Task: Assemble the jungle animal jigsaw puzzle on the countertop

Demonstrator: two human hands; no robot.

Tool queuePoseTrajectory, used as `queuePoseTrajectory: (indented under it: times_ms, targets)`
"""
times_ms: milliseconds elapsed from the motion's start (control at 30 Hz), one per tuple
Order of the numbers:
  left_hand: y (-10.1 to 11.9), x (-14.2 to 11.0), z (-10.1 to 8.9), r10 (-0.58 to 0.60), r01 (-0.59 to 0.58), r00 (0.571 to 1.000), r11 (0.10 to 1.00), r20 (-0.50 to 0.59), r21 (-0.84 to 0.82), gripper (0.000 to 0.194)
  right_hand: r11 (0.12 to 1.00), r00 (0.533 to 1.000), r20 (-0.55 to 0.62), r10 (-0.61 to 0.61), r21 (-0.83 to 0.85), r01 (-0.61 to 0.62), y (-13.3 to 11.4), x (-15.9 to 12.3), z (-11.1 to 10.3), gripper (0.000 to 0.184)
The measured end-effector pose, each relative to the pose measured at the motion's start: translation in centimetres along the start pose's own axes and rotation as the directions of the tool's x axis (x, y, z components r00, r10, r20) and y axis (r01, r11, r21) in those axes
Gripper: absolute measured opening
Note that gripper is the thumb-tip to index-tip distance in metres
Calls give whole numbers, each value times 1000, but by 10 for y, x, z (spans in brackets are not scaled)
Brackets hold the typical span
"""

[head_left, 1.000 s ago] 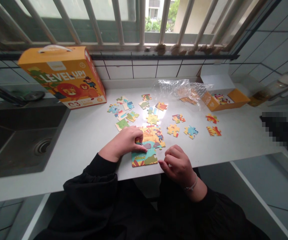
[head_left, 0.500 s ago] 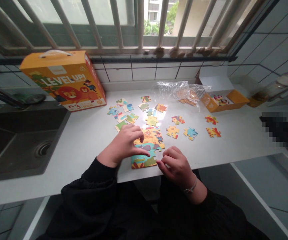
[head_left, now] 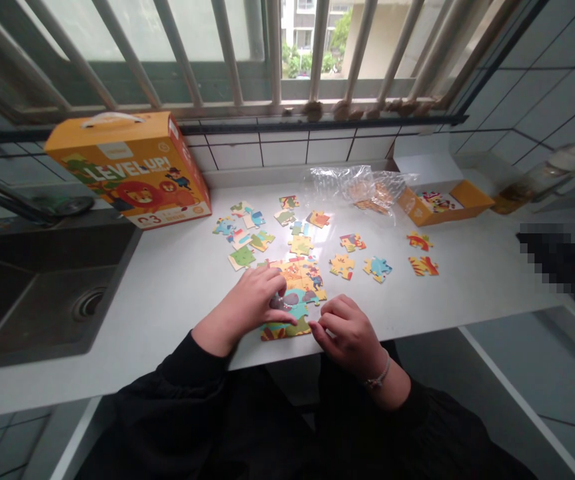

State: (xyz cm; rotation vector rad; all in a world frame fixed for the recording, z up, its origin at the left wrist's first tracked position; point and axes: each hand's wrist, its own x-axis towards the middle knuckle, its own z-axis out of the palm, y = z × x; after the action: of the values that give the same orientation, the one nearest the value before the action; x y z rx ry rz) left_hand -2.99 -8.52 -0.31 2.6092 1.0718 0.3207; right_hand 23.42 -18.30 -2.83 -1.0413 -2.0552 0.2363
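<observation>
Apparently stiff card, the joined puzzle section (head_left: 303, 280) should handle as a light, flat sheet, likely sliding readily over the smooth counter (head_left: 177, 293); its seams look the weak part, so lifting by one corner could part it. Opposite outer edges would make the surest hold, with a palm or spread fingers beneath or on top, while a loose piece would suit a fingertip pinch across its body, sparing the thin tabs. The section lies near the counter's front edge; take it as the centre of a dial, twelve towards the window. Its upper part is orange and yellow, with a small figure in blue at the right; below run a teal band with grey shapes, then green and dark red at the bottom, and the right side is jagged. From nine o'clock the left hand (head_left: 252, 297) reaches over it, thumb apart from bent fingers and no piece visible between them; whether it presses down, I cannot tell. At four o'clock the right hand (head_left: 350, 333) is loosely curled beside the jagged side, and whether it grips anything is hidden. A green piece (head_left: 242, 258) lies at eleven, a yellow-green one (head_left: 301, 245) at twelve, a blue one (head_left: 378, 269) between two and three. Farther out stand the orange carton (head_left: 140, 180) at ten and the small open box (head_left: 437, 215) at two, with a clear bag (head_left: 334, 179) at one.
</observation>
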Motion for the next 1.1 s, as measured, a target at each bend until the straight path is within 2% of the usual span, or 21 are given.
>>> queuePoseTrajectory:
  times_ms: [67,100,167,233,300,367,467,700,767,867,1000,1100]
  targets:
    - [-5,9,-8,-123,130,986,990,-116,56,44,1000,1000,-6,-7,0,7,0,0,0,30]
    - [-9,15,-12,-202,223,962,970,-185,98,39,1000,1000,-9,-9,0,9,0,0,0,30]
    - [-18,28,-19,-354,416,887,890,-296,185,36,1000,1000,-11,-10,1,10,0,0,1,31]
    - [-28,42,-24,-467,541,832,803,-300,248,41,1000,1000,-14,-7,6,7,1,0,1,31]
    - [-38,52,-25,-537,589,807,756,-245,285,46,1000,1000,-20,-4,10,4,1,1,1,31]
    - [-48,58,-25,-560,594,804,747,-199,298,50,1000,1000,-29,-6,10,6,1,1,1,31]
    - [-64,61,-22,-532,564,826,783,-186,263,52,1000,999,-35,-3,3,3,0,2,1,31]
    - [-92,59,-15,-494,511,848,858,-190,48,50,1000,1000,-25,5,10,-5,0,1,1,30]
    - [-96,59,-12,-480,495,853,869,-206,28,52,1000,1000,-28,3,5,-3,0,1,1,31]
    - [-100,60,-9,-463,477,859,879,-216,11,45,1000,999,-32,2,-14,-3,-1,1,1,31]
    - [-101,61,-7,-483,487,832,872,-272,-59,41,1000,1000,-27,16,-15,-16,0,1,1,31]
    - [-95,59,-8,-449,423,828,893,-336,-151,41,1000,999,-29,26,-10,-26,0,1,1,30]
